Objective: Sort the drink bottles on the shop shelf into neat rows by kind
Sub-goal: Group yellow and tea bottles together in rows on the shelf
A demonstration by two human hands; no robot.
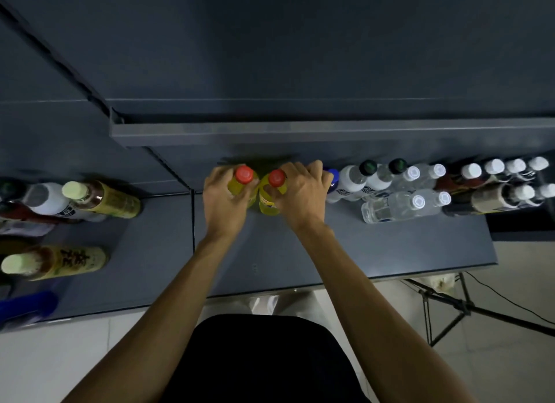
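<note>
Two yellow drink bottles with red caps stand side by side at the back middle of the dark grey shelf point(270, 252). My left hand point(223, 196) grips the left yellow bottle point(244, 177) around its shoulder. My right hand point(300, 192) grips the right yellow bottle point(274, 186) the same way. To the right stand white bottles with dark caps point(359, 177), clear water bottles point(396, 204) and dark bottles with white caps point(492, 189). On the left shelf section stand tea bottles with pale green caps point(99, 196), one nearer the front edge point(57, 263).
An upper shelf edge point(300, 129) overhangs the back of the bottles. A blue item point(27, 306) lies at the left front edge. A black stand with cables point(450, 306) is on the tiled floor to the right.
</note>
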